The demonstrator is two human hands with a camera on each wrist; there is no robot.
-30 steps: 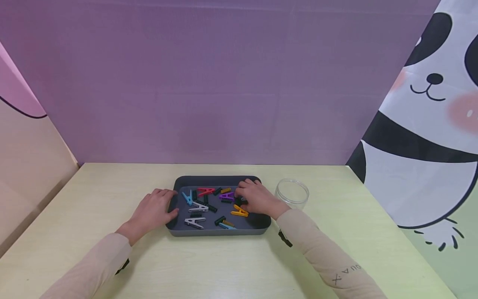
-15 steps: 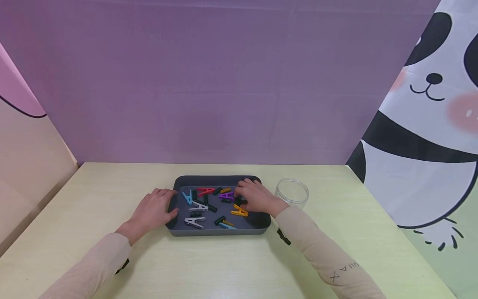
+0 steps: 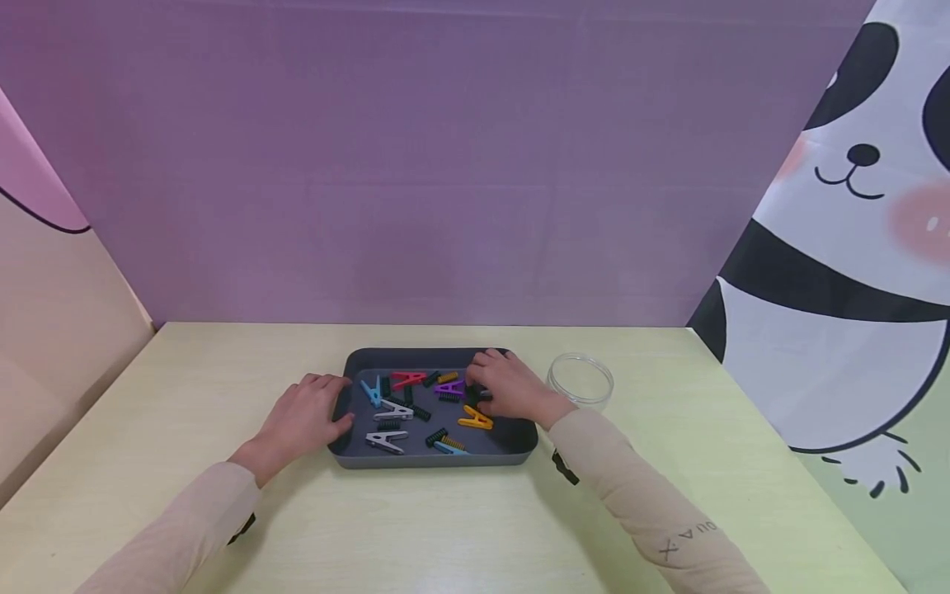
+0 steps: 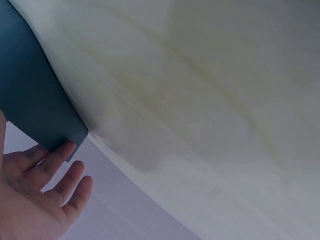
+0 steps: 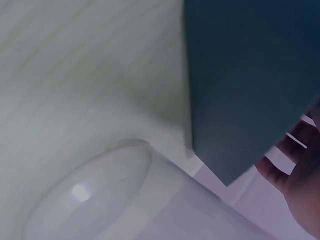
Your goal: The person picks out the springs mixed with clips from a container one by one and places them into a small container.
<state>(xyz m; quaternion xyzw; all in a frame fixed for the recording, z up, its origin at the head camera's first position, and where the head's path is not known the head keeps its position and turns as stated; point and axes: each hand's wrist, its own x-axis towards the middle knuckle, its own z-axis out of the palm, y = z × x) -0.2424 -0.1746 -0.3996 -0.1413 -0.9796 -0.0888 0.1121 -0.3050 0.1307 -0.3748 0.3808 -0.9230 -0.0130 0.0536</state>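
In the head view, a dark grey tray [image 3: 434, 461] holds clips and small springs. My left hand [image 3: 300, 412] rests at the tray's left edge, fingers spread and thumb over the rim; the left wrist view shows its fingers against the outer wall. My right hand [image 3: 512, 388] reaches over the tray's right side, fingers and thumb apart above a dark thing partly covered by the hand. Nearby are a yellow clip [image 3: 476, 418] and a purple clip [image 3: 449, 388]. In the right wrist view the tray wall hides part of this hand.
A clear round jar [image 3: 581, 381] stands right of the tray, close to the right wrist. A red clip [image 3: 409, 379], blue clip [image 3: 373, 393], grey clip [image 3: 385, 441] and several dark springs [image 3: 435, 437] lie in the tray. A purple backdrop [image 3: 416, 165] stands behind the table.
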